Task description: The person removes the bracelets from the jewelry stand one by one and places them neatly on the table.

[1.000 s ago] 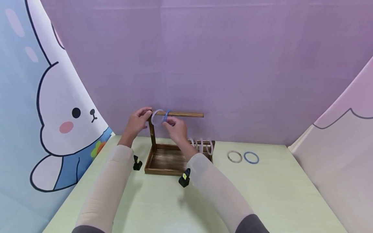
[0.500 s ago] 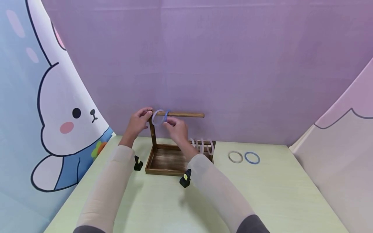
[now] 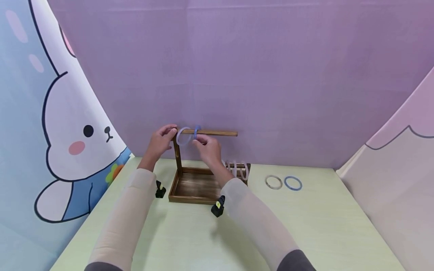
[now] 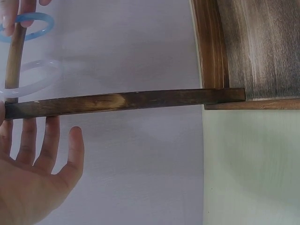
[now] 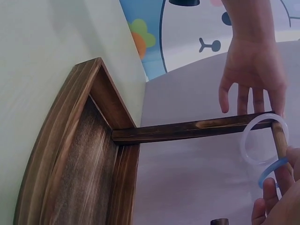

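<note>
That blue ring [image 3: 195,132] is threaded on the upper bar [image 3: 218,133] of the wooden stand, with the bar running right through it. It looks glossy and a bit see-through, so the guess is a light, stiff hoop with no give, slippery on a dry fingertip and maybe brittle if it's glass (the pictures don't settle glass versus plastic). Best hold is probably a soft thumb-and-finger pinch low on the rim, leaving the inside clear of the bar, and no squeezing it out of round.

That's pretty much what the right hand [image 3: 208,149] has going: thumb and fingers pinching the ring's lower edge. The left hand [image 3: 159,143] has its thumb and index finger pinched on the top of the post [image 3: 178,154], other fingers fanned out behind. Sensible, since the bar sticks out one-sided and a knock could wobble it.

Next to the post, a pale ring [image 5: 243,145] hangs on the same bar, apart from the blue one. Down below sits the shallow tray [image 3: 193,201], with several more pale rings [image 3: 247,173] hanging at its right end. Farther right, a greyish ring [image 3: 273,188] and a second blue ring [image 3: 293,189] lie flat on the table [image 3: 322,226], near each other.
</note>
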Demonstrator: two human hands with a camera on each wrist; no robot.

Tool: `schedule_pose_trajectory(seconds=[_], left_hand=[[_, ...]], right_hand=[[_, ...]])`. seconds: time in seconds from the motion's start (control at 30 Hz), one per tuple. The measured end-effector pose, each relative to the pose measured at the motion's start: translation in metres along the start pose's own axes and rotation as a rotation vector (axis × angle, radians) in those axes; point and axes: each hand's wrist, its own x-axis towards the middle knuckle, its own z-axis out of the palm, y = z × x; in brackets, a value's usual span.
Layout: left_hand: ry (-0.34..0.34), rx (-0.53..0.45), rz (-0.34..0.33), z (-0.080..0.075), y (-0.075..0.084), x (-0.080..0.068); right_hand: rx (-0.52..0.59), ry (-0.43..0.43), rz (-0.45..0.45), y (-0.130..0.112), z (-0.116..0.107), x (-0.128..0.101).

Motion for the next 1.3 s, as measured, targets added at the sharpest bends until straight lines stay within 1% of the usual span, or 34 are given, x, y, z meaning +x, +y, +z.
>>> schedule_pose_trajectory(seconds=[0.27,0.5,0.67,1.03,1.3], left_hand=[[0.004,0.0,-0.004,0.0,0.0,0.001],[-0.011,0.003,0.001,-0.001,-0.001,0.0],[-0.01,0.001,0.007,-0.001,0.0,-0.001],[-0.021,-0.029,0.005,0.0,0.002,-0.002],[-0.02,-0.029,0.006,0.001,0.002,-0.001]], right_hand=[[-0.018,-0.003,-0.019,-0.003,-0.003,0.002],[0.009,-0.018,0.009,-0.002,-0.007,0.001],[0.021,-0.028,0.01,0.0,-0.009,0.0],[0.011,-0.02,0.024,0.004,-0.017,0.002],[0.015,0.016,0.02,0.01,-0.022,0.003]])
